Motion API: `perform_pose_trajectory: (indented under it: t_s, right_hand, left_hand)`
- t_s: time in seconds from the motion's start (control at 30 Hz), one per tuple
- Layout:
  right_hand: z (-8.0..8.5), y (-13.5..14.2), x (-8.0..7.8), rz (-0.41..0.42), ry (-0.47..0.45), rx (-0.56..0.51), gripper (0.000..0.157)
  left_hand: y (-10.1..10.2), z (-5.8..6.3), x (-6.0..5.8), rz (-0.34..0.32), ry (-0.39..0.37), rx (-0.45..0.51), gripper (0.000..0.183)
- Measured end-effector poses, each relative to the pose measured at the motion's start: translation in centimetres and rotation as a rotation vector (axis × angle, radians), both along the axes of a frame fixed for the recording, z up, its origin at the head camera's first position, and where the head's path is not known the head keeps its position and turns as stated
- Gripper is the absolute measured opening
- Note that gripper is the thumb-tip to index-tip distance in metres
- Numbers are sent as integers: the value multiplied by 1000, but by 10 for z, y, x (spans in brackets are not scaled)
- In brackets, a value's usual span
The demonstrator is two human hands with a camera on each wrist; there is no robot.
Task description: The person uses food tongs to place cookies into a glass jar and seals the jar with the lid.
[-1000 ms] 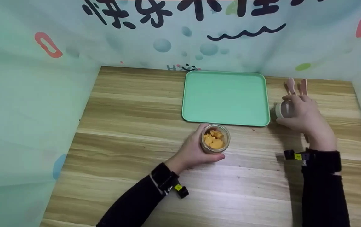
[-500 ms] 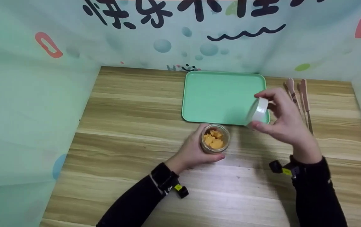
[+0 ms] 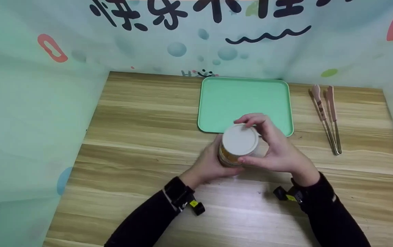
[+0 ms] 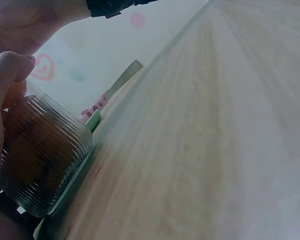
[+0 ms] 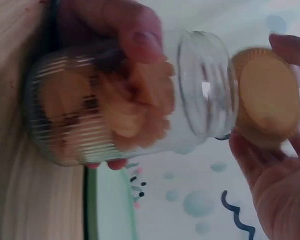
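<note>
My left hand (image 3: 207, 164) grips a clear ribbed glass jar (image 5: 102, 112) standing upright on the wooden table just in front of the green tray. Orange pieces with wavy edges (image 5: 135, 107) fill its lower part. Over the jar's mouth my right hand (image 3: 280, 152) holds a round white lid (image 3: 240, 140) by its edge, thumb on the near side and fingers on the far side. In the right wrist view the lid's underside faces the jar's rim, slightly tilted and close to it. The left wrist view shows the jar's ribbed side and a thumb.
The green tray (image 3: 244, 99) lies at the back of the table (image 3: 141, 137), against the printed cloth backdrop (image 3: 189, 51). Right of it lie tongs (image 3: 332, 109) with pink ends and metal arms. Cloth also hangs at both sides.
My right hand has picked up the lid beside the tongs, carried it left across the tray's corner and brought it over the jar. My left hand and the jar have stayed put.
</note>
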State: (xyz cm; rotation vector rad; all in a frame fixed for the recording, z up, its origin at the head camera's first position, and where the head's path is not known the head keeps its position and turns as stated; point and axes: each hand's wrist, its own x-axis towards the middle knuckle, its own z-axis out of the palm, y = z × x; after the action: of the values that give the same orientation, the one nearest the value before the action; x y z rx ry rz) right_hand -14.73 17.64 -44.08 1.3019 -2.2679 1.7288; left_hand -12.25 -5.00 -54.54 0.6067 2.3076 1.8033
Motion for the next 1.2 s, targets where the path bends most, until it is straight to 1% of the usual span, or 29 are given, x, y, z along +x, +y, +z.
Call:
perform_pose_trajectory:
  t_s: [0.13,0.23,0.37,0.47,0.77,0.9,1.07,1.2]
  right_hand:
    - [-3,-1,-1,61,70,103,88]
    - [-3,2,-4,109,114,155,88]
    - [-4,6,-7,142,114,207,84]
    - [-5,7,-7,131,87,235,83]
    - [-7,4,-3,-5,54,323,83]
    - [-7,1,2,-73,102,356,87]
    - [-10,-9,7,-203,196,400,91]
    - [-12,-15,10,-264,218,438,94]
  left_hand:
    - [-1,-1,0,-2,-6,37,107]
    - [0,-1,-1,-10,-6,51,105]
    - [0,-1,-1,-15,-5,45,101]
    - [0,-1,-1,-15,-1,44,101]
    - [-1,-2,-2,-19,12,39,98]
    - [-1,-3,-2,-23,17,35,99]
    - [-1,-3,-3,-13,52,-14,99]
    - [-1,-4,-4,-7,74,-30,97]
